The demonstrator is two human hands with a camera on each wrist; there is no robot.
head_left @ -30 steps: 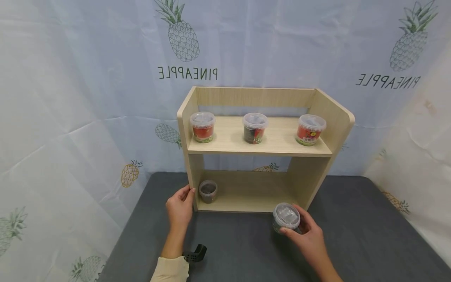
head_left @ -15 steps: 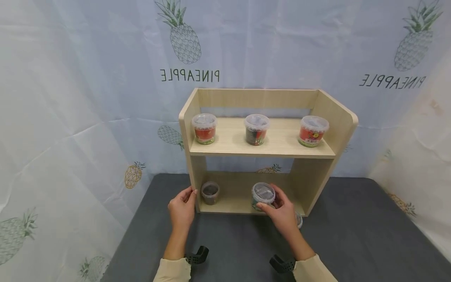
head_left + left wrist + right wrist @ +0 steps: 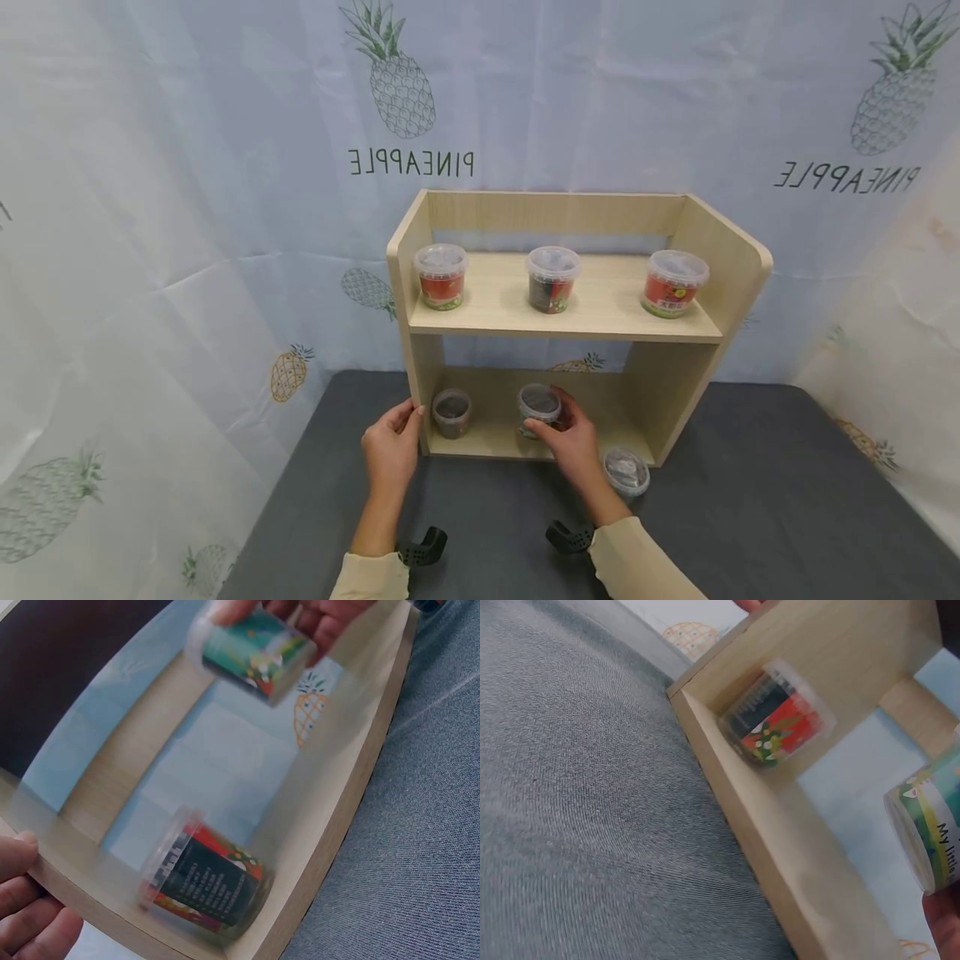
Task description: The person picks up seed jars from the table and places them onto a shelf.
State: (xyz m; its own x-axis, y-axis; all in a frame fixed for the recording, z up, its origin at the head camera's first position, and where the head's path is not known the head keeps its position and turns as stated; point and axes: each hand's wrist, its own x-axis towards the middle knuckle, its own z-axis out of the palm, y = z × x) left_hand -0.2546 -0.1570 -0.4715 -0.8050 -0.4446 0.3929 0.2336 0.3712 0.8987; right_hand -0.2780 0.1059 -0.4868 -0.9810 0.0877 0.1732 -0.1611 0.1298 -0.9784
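My right hand (image 3: 576,442) grips a green-labelled clear plastic tub (image 3: 538,408) around its side, inside the lower level of a light wooden shelf (image 3: 570,331). Both wrist views show this tub (image 3: 937,817) raised off the lower board. My left hand (image 3: 392,446) pinches the front edge of the shelf's left side panel. Just inside that panel, a tub with a red and black label (image 3: 210,881) stands on the lower board. Another lidded tub (image 3: 626,472) rests on the table in front of the shelf's lower right corner, close to my right forearm.
Three lidded tubs stand along the upper level: a left one (image 3: 441,279), a middle one (image 3: 552,279) and a right one (image 3: 673,283). The shelf sits on a dark grey table (image 3: 510,533). A pineapple-print curtain (image 3: 225,208) hangs behind it.
My right hand has carried the green-labelled tub leftward and inward, from in front of the shelf to its lower level. The tub on the table has come into sight. My left hand stays put.
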